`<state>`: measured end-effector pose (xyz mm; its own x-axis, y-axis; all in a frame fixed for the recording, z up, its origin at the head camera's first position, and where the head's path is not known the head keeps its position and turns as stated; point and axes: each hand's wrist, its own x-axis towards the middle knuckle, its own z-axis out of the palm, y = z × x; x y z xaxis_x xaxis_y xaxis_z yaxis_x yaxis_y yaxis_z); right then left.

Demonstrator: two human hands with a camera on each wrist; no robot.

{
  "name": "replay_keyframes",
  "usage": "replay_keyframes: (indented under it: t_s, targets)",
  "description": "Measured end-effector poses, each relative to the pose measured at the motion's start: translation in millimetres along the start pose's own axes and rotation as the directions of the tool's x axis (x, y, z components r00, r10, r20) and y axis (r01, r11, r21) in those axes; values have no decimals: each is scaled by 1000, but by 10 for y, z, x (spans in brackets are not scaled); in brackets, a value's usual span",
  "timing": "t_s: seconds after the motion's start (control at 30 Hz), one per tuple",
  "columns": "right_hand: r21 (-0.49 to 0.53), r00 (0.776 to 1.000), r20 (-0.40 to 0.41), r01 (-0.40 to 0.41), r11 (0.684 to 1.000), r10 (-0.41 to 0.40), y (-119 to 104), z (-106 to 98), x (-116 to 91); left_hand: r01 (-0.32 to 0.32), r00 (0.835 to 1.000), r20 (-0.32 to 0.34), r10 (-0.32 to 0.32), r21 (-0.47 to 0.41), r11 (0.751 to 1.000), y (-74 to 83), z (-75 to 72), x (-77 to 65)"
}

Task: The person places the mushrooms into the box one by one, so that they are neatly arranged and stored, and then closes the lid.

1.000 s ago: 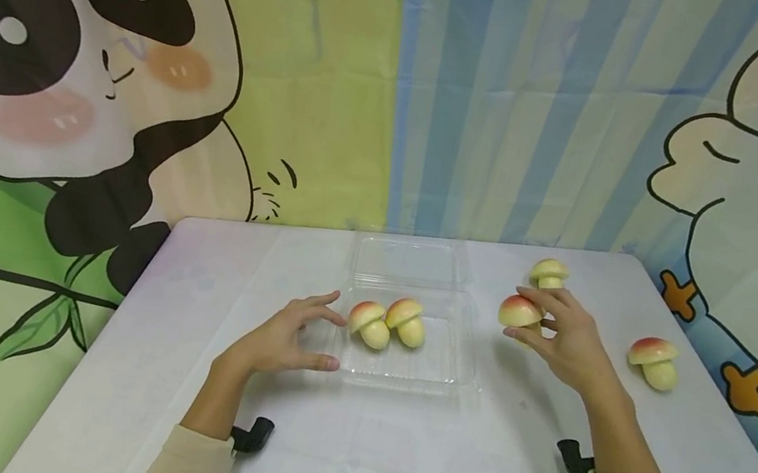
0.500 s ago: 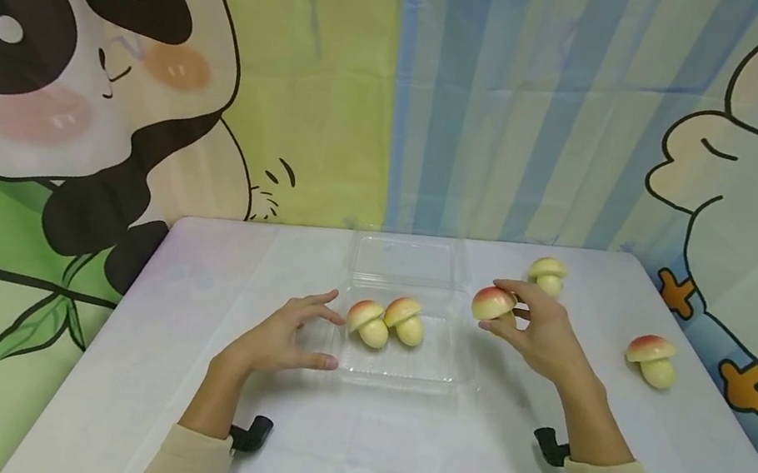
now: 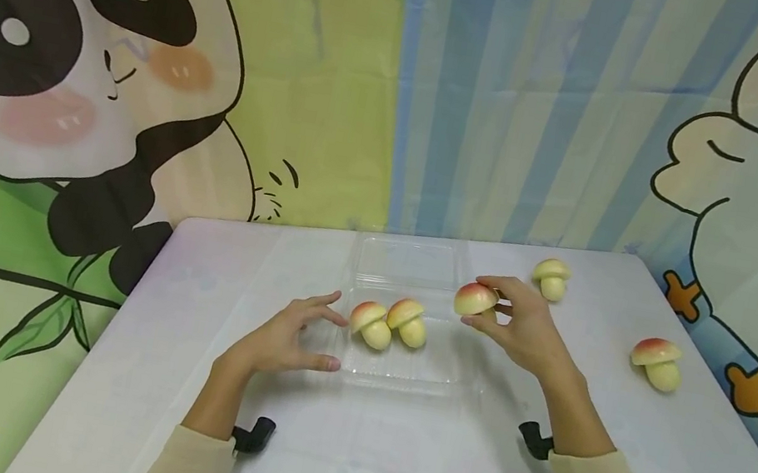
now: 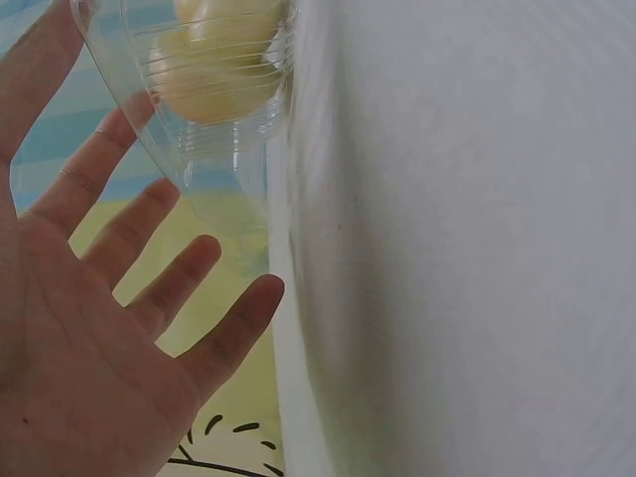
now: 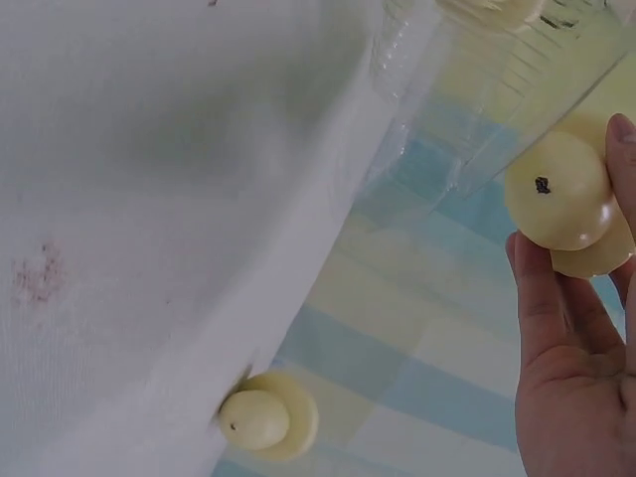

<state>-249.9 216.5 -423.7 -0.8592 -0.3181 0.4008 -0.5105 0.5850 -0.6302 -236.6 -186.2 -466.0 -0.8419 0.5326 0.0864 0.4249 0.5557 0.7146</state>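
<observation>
A toy mushroom with a red-and-yellow cap [image 3: 475, 299] is pinched between the thumb and fingers of my right hand [image 3: 523, 326], raised at the right edge of a clear plastic box [image 3: 432, 368]. In the right wrist view the pale stem end of this mushroom [image 5: 558, 189] faces the camera. Two similar mushrooms, a left one [image 3: 371, 325] and a right one [image 3: 408, 322], lie side by side in the box. Beside the box's left wall my left hand [image 3: 281, 335] spreads its fingers, fingertips right at the rim; the left wrist view shows the palm and straight fingers [image 4: 234, 333].
The box's transparent lid [image 3: 408, 263] lies folded back behind it. A yellow-capped mushroom [image 3: 552, 279] stands at the table's back right, and a red-capped one [image 3: 658, 363] lies near the right edge. A printed curtain [image 3: 479, 102] rises behind the white table [image 3: 386, 458].
My right hand has moved left with the mushroom, from beside the yellow-capped one to the box's right edge. The left hand has stayed at the box.
</observation>
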Motion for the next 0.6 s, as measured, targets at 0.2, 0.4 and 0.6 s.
replay_keyframes:
  t_s: [0.2, 0.4, 0.6]
  targets:
    - [19, 1000, 21, -19, 1000, 19, -42, 87, 27, 0, 1000, 0, 0, 0, 1000, 6, 9, -1]
    - [55, 998, 53, -24, 998, 21, -83, 166, 46, 8, 1000, 0, -8, -3, 1000, 12, 7, 2]
    - [50, 997, 75, -15, 999, 11, -79, 243, 63, 11, 1000, 7, -11, 2, 1000, 12, 3, 1]
